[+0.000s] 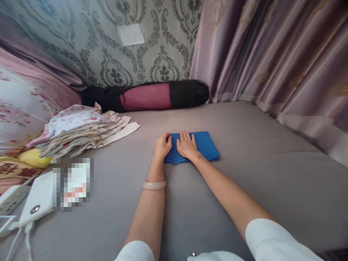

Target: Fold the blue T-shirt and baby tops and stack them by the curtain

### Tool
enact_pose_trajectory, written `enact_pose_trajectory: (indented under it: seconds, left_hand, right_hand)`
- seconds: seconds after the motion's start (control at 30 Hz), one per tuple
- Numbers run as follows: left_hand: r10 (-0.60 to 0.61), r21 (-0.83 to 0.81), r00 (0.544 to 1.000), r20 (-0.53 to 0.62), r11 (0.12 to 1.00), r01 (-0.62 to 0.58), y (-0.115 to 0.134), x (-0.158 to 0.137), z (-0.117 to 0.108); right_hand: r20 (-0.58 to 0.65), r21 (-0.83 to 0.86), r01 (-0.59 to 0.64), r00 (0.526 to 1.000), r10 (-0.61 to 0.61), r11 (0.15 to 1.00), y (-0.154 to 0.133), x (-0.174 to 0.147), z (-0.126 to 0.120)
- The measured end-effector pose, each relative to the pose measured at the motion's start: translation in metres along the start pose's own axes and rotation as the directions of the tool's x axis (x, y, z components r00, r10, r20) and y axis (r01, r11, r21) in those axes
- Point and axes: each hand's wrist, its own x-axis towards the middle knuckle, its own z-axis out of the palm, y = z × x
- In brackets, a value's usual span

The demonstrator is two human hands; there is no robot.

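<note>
A folded blue cloth (203,145) lies flat on the grey bed sheet (244,203), its near edge a little uneven. At the cloth's left edge my left hand (163,145) is closed, with its fingers curled over that edge; the fingertips are partly hidden. My right hand (187,144) rests palm down on the middle of the cloth, fingers stretched out and slightly apart. A pale bangle (154,186) circles my left forearm.
A black and dark-pink long bag (146,97) lies along the wall. To the left are a pile of folded clothes (81,130), a floral pillow (24,105), a white power bank (40,195) with cables and a power strip (12,199). Curtains (244,54) hang at the right.
</note>
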Motion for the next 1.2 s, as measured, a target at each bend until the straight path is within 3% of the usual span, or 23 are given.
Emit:
enact_pose_trajectory:
  seconds: [0.17,0.27,0.5,0.67,0.87,0.97,1.2]
  left_hand:
    - [0.02,0.069,0.999,0.032,0.997,-0.022,0.002,-0.001,-0.001]
    - [0.045,0.059,0.999,0.03,0.997,-0.047,0.003,-0.002,0.0]
    - [0.056,-0.195,0.998,0.031,0.98,-0.049,0.003,-0.005,0.006]
    - [0.109,0.011,0.99,0.088,0.994,-0.11,0.006,-0.007,0.006]
    - [0.071,0.26,0.982,0.173,0.959,-0.115,0.019,-0.01,0.004]
    - [0.06,0.307,0.982,0.18,0.945,-0.114,0.026,-0.012,0.006]
    - [0.035,0.28,0.979,0.202,0.956,-0.092,0.029,-0.016,0.015]
  right_hand:
    - [0.021,0.025,-0.004,1.0,0.003,1.0,0.006,-0.001,-0.01]
    - [-0.025,-0.018,-0.035,0.999,0.034,0.999,0.016,-0.003,-0.017]
    - [-0.027,-0.06,-0.061,0.998,0.059,0.996,0.033,-0.009,-0.012]
    - [-0.029,-0.031,-0.07,0.997,0.069,0.997,0.032,-0.009,-0.009]
    - [-0.031,-0.003,-0.055,0.998,0.055,0.998,0.042,-0.015,-0.025]
    - [-0.077,-0.046,-0.073,0.995,0.07,0.996,0.056,-0.021,-0.032]
    - [-0.011,-0.071,-0.154,0.988,0.154,0.985,0.074,-0.025,-0.026]
